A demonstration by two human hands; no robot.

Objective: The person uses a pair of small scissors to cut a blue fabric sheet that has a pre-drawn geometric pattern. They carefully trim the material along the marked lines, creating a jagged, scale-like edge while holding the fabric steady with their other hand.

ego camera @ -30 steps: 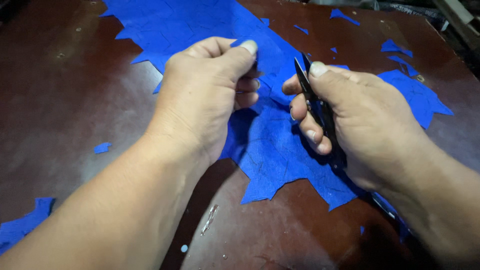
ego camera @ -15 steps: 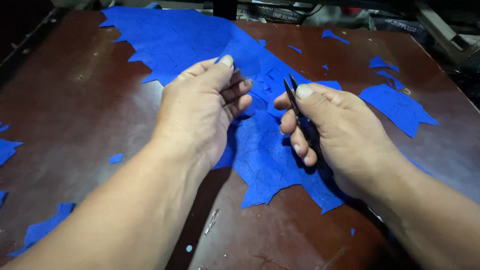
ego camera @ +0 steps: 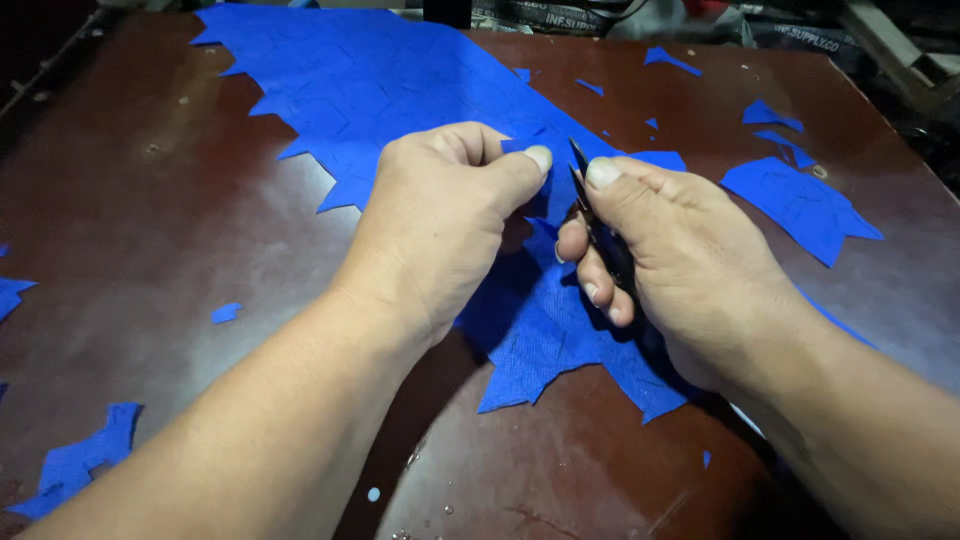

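Since a second ago both hands slid up along the big blue fabric sheet (ego camera: 400, 90) and moved closer together, and the left thumb now sits almost against the blade tips.

Everything below is relative to that sheet, which runs from the far-left corner of the dark brown tabletop (ego camera: 150, 230) down to the middle, with a jagged cut edge.

- Left hand (ego camera: 440, 220): on top of the sheet near its middle, grip pinched shut on a small flap of the fabric between thumb and curled fingers.
- Right hand (ego camera: 680, 260): just right of the left one, over the sheet's lower right part, grip clenched around one pair of small black snips (ego camera: 590, 215), blades pointing up and away, tips just beside the pinched flap.

Counts: one big sheet, one pair of snips, and roughly a dozen loose blue scraps. The biggest scrap (ego camera: 800, 205) lies right of the sheet, a few small ones sit beyond it, and others (ego camera: 75, 465) lie well off to the left.
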